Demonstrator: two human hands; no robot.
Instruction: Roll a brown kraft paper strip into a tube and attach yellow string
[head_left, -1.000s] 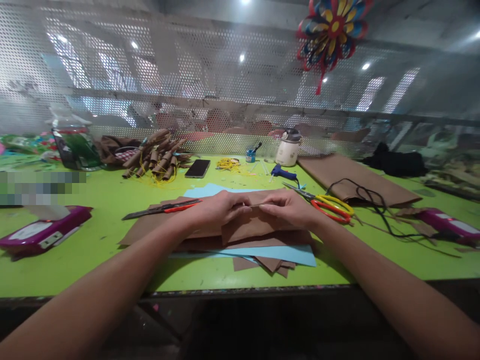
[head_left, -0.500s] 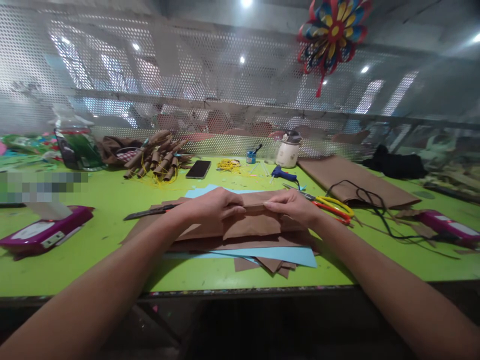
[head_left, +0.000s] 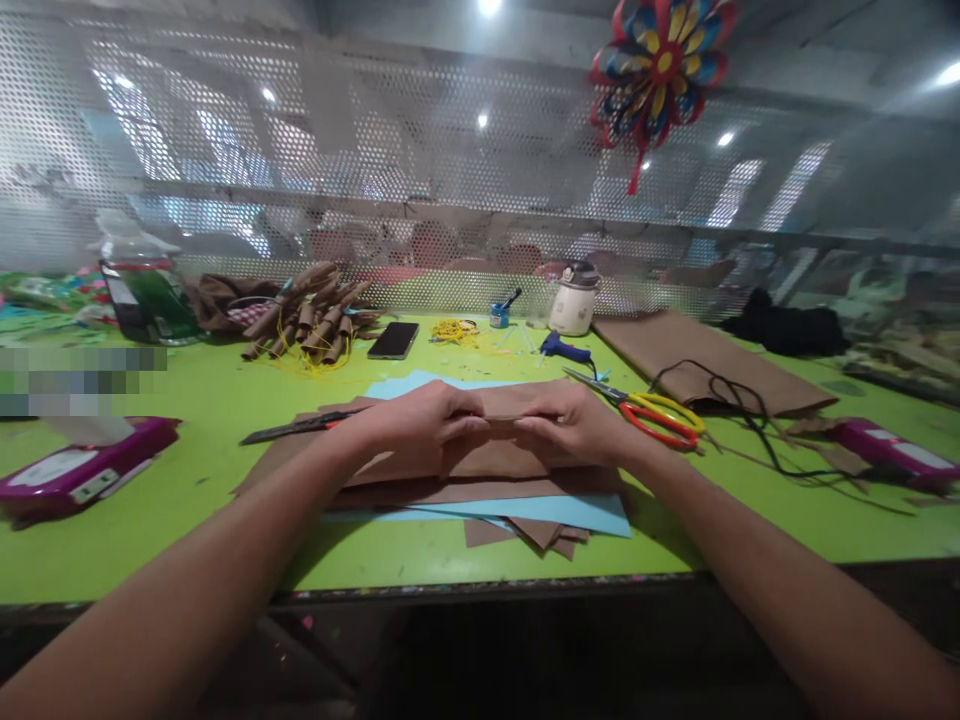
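Observation:
A piece of brown paper (head_left: 491, 455) lies over a stack of brown sheets, with a folded edge raised between my hands. My left hand (head_left: 442, 415) pinches that edge on the left, thumb against fingers. From the other side my right hand (head_left: 562, 420) pinches the same edge, its thumb pointing inward. Light blue paper (head_left: 585, 513) shows under the stack, and small brown scraps (head_left: 544, 535) stick out at the front. Dark-bladed scissors (head_left: 296, 427) rest by my left forearm, partly hidden. Scissors with yellow and red handles (head_left: 660, 418) lie just beyond my right wrist.
At the back are rolled brown paper tubes (head_left: 319, 318), a phone (head_left: 394, 340), yellow string (head_left: 454, 332), a blue glue gun (head_left: 564, 347) and a cream jar (head_left: 574, 300). Large folded brown paper (head_left: 705, 360) lies right. Purple power strips (head_left: 90, 470) stand at both sides.
My right hand has shifted slightly left along the folded edge, and the raised fold looks narrower. My left hand stays pinched. The whole view has moved a little.

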